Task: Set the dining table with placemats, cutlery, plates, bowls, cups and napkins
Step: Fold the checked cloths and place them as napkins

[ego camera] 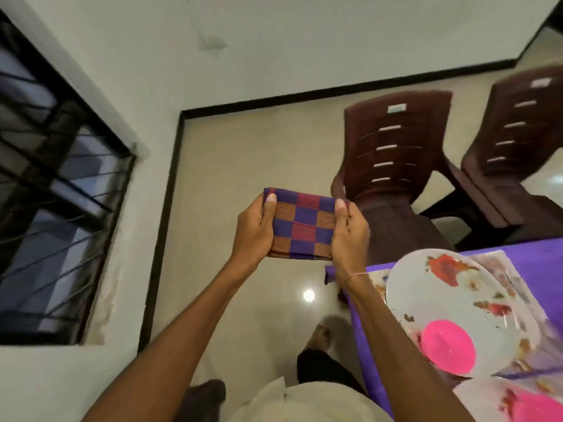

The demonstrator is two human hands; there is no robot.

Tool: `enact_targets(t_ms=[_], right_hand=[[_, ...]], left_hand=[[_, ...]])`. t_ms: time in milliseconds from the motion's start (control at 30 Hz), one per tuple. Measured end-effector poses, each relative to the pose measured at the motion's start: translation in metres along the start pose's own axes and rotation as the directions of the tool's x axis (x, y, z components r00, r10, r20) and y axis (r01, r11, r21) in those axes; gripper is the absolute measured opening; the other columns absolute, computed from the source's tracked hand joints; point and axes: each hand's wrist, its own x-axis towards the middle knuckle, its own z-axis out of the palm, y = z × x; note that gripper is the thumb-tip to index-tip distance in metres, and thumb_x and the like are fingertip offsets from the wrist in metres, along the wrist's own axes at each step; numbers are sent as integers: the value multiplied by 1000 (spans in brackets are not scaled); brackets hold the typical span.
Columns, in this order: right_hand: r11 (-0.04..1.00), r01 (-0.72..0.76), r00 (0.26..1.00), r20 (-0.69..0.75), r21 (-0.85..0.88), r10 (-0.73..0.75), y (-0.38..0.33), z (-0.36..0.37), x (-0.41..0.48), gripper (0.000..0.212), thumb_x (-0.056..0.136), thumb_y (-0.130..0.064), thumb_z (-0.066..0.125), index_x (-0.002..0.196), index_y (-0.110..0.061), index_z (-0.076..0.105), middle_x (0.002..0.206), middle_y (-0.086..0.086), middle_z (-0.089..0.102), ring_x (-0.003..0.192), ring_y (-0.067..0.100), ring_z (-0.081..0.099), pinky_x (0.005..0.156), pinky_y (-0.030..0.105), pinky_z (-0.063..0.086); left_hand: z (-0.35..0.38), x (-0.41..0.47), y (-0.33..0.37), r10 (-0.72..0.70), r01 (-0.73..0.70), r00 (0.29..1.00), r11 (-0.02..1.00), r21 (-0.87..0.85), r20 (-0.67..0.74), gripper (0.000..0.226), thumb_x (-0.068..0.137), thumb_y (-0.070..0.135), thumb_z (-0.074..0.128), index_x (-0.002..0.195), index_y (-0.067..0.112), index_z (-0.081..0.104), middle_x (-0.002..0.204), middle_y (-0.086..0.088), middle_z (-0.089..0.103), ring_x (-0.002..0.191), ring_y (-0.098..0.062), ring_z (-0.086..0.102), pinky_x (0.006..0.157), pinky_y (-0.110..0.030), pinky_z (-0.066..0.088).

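Head view: at centre frame, grips the folded napkin (300, 226) off the table by its side edges, left hand (254, 231) and right hand (348, 236) each curled round it, thumb on top, likely keeping folds neat for laying by the plate (426, 293), lower right.

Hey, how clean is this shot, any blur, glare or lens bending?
Head view: the folded checked napkin, held by the left hand and right hand, is fairly sharp; the window grille and brown chairs smear with motion blur; a bright glare spot sits on the glossy floor; wide-angle distortion bends the black skirting.
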Motion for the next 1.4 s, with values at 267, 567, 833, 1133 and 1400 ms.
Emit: enact_targets(t_ms=[267, 567, 833, 1133, 1400], right_hand=[[998, -60, 897, -437, 28, 66, 23, -96, 77, 29, 109, -38, 43, 100, -20, 65, 85, -8, 69, 78, 2, 67, 65, 18, 54], [879, -300, 514, -714, 370, 476, 94, -182, 99, 37, 96, -45, 66, 80, -12, 69, 82, 7, 74, 78, 20, 70, 72, 43, 57], [757, -231, 228, -722, 611, 653, 117, -203, 91, 22, 98, -4, 62, 106, -19, 75, 87, -1, 77, 78, 20, 71, 68, 37, 57], [797, -206, -211, -821, 568, 531, 187, -322, 149, 6, 83, -24, 85, 82, -21, 79, 74, -3, 74, 66, 15, 68, 58, 19, 57], [767, -123, -254, -767, 629, 589, 255, -379, 174, 20, 88, -20, 80, 107, -13, 81, 95, -2, 79, 91, 20, 75, 91, 42, 61]], left_hand=[[140, 87, 47, 102, -154, 926, 981, 118, 363, 28, 110, 44, 34, 98, 35, 58, 90, 11, 71, 81, -5, 72, 76, -39, 64], [304, 133, 44, 112, -228, 622, 973, 43, 775, 33, 106, 53, 42, 105, 26, 62, 93, 6, 72, 88, -8, 69, 82, -38, 57], [420, 147, 19, -148, -110, 187, 979, 171, 971, 23, 101, 30, 64, 121, 29, 55, 115, 4, 72, 106, -20, 71, 95, -44, 58], [570, 131, 22, -104, -31, 94, 994, 107, 990, 46, 95, 7, 71, 138, 18, 57, 115, -3, 74, 104, -16, 72, 86, -31, 61], [662, 114, 11, -51, -184, 269, 978, 103, 962, 60, 87, 13, 81, 137, 16, 49, 121, -3, 69, 98, -8, 67, 88, -30, 59]])
